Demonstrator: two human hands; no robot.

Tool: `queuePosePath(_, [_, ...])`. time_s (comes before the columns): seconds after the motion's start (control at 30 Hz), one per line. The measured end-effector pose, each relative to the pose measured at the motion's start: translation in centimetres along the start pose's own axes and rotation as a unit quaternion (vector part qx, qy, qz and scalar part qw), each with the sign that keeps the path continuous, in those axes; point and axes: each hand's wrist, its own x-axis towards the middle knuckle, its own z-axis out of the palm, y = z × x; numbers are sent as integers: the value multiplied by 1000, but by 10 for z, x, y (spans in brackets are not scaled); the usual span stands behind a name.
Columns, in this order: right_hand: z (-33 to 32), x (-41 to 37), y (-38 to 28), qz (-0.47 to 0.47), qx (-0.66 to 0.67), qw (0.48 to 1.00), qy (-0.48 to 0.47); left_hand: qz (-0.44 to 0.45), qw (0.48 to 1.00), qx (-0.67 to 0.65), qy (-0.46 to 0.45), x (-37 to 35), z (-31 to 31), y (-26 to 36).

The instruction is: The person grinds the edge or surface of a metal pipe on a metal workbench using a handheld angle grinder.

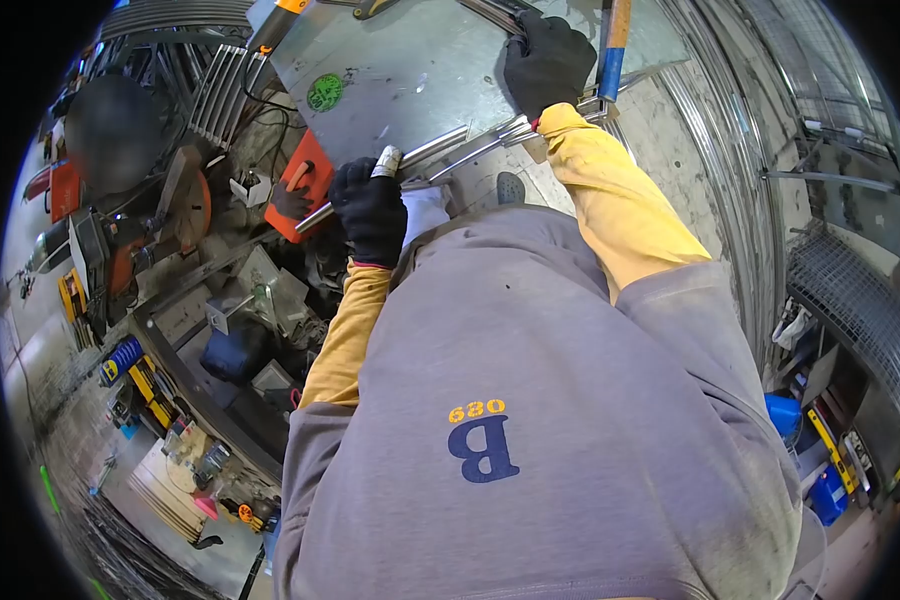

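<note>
My left hand, in a black glove with a whitish wrap at the thumb, is closed around a shiny metal tube along the near edge of the metal tabletop. My right hand, also gloved in black, is over the far right of the tabletop. Its bent fingers grip the end of a long, dark metal piece, whose far part is cut off by the frame. Beside that hand lies a tool with a blue and wooden handle. A thin metal rod with a fitting lies below my right wrist.
A green round mark is on the tabletop. At left are an orange-red panel, a cut-off saw and a person with a blurred head. Long metal bars run along the right, near wire mesh.
</note>
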Motion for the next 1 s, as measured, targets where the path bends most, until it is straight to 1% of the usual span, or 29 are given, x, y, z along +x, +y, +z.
queuePosePath(0.07, [-1,0,-1,2,9,1000,5,-1,1000,0,-5,1,1,-2])
queuePosePath(0.13, [-4,2,-2,15,11,999,-31,2,1000,-10,4,1,4,-4])
queuePosePath(0.47, [-8,4,-2,8,1,999,-34,17,999,-22,16,4,1,-3])
queuePosePath(0.63, [-5,2,-2,0,-12,1000,-10,17,999,-24,18,4,-1,-2])
queuePosePath(0.7, [-6,2,-2,2,-12,1000,-22,17,999,-23,23,4,-1,-1])
queuePosePath(0.77, [-6,4,-2,15,-14,998,-57,19,999,-22,30,4,1,-1])
queuePosePath(1.0, [-5,1,-2,-10,-19,1000,-9,9,1000,-23,11,4,1,-2])
